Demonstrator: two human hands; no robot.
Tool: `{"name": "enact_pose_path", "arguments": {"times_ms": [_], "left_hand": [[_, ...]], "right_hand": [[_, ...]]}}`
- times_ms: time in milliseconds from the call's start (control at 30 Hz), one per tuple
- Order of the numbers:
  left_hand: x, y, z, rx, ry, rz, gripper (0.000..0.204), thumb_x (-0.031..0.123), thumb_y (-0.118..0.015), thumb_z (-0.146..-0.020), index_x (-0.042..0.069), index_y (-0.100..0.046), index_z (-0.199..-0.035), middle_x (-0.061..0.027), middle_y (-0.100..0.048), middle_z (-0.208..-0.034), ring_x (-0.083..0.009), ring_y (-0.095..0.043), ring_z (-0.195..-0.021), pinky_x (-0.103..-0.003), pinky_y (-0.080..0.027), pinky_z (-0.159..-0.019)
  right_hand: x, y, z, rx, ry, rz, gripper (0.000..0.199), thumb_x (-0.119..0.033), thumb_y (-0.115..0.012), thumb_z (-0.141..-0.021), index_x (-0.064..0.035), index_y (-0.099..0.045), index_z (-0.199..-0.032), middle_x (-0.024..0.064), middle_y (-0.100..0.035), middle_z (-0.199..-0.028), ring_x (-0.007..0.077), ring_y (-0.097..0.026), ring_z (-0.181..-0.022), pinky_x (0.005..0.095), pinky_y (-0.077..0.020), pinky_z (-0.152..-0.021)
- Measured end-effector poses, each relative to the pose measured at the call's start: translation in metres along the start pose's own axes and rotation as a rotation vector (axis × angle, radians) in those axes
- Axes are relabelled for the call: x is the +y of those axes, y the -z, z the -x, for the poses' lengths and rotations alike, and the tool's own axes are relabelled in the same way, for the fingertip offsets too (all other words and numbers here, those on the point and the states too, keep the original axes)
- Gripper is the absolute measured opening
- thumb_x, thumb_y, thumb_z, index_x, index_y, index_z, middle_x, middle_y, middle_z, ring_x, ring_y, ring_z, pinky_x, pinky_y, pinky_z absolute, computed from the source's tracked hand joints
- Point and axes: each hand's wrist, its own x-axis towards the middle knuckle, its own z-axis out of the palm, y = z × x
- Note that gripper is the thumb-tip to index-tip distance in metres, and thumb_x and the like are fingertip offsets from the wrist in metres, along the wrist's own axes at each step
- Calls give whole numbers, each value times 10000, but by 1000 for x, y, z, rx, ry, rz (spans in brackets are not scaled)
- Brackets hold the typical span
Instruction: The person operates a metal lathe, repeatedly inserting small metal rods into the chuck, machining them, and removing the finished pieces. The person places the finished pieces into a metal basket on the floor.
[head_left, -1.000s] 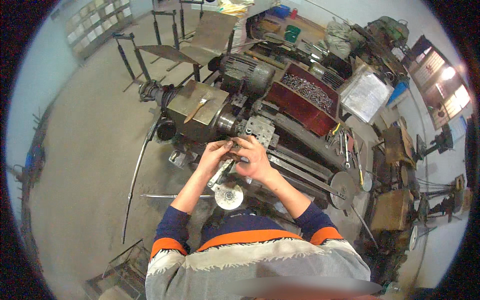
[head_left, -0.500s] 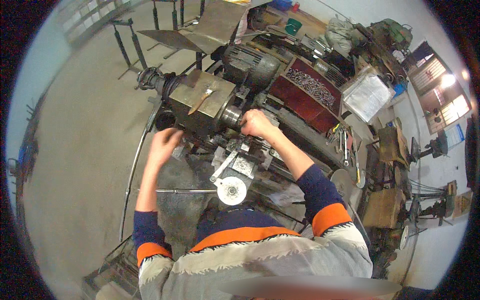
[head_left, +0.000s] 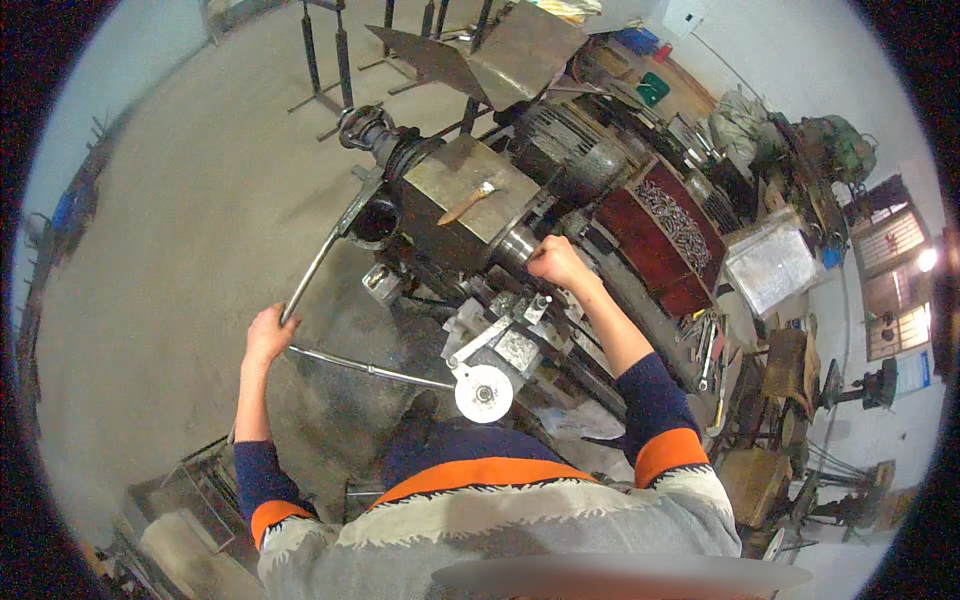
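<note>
The left hand (head_left: 267, 336) has moved, fingers around the lever (head_left: 314, 271).

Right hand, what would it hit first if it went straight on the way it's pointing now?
The right hand would probably meet the shiny metal collar first; they look very close, perhaps touching, but depth is unclear.

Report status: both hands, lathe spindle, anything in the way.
Left hand gripping long metal lever. Right hand at spindle end, grip hidden. Paintbrush lying on headstock, clear of both hands.

L head cam: wide fisheye, looks down past shirt (head_left: 500, 515) to lathe (head_left: 455, 175), fairly nr.
</note>
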Motion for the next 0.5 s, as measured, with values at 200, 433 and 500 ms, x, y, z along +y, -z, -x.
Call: {"name": "enact_pose_path", "arguments": {"times_ms": [200,433,500], "left_hand": [[-26,0,-61,109,-38,-354,118,141,-578,-637,40,-619,-680,-176,-602,-695,-325,-600,-666,-404,-481,-603],[-105,37,-176,213,-100,-518,148,81,-565,-642,95,-650,-762,-126,-621,-732,-289,-612,-698,-382,-493,-606],[-102,33,-186,216,-95,-485,182,83,-557,-666,84,-646,-824,-138,-621,-761,-290,-610,-709,-381,-489,-617]], "right_hand": [[-13,8,8,15,-83,-87,197,-169,-571,-562,22,-585,-609,201,-508,-557,298,-524,-472,345,-417,-485],[-11,5,13,39,-49,-2,163,-159,-579,-566,-5,-610,-611,187,-536,-581,330,-533,-517,366,-431,-488],[3,-3,13,51,-38,50,160,-162,-578,-563,-14,-616,-610,183,-542,-582,327,-538,-520,370,-432,-488]]}}
